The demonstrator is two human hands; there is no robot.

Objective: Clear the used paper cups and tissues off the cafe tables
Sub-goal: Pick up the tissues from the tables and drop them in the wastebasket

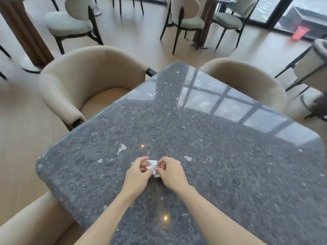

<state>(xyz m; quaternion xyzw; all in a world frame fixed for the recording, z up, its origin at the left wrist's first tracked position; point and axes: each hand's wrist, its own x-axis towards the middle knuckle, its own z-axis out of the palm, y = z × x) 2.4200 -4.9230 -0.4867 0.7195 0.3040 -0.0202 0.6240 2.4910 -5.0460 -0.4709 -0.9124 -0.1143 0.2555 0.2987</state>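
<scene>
Head view: both hands (153, 171) pinch a crumpled white tissue (153, 166) over the glossy speckled-stone table (221, 156).

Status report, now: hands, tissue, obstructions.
Left hand and right hand both gripping crumpled tissue over the table. No cups seen here. Nothing obstructing.

both bare forearms reach forward and angle in till the hands nearly meet, left hand (137, 171) and right hand (170, 171) knuckles up, fingers curled in, pinching the same tissue (153, 166) between them
</scene>
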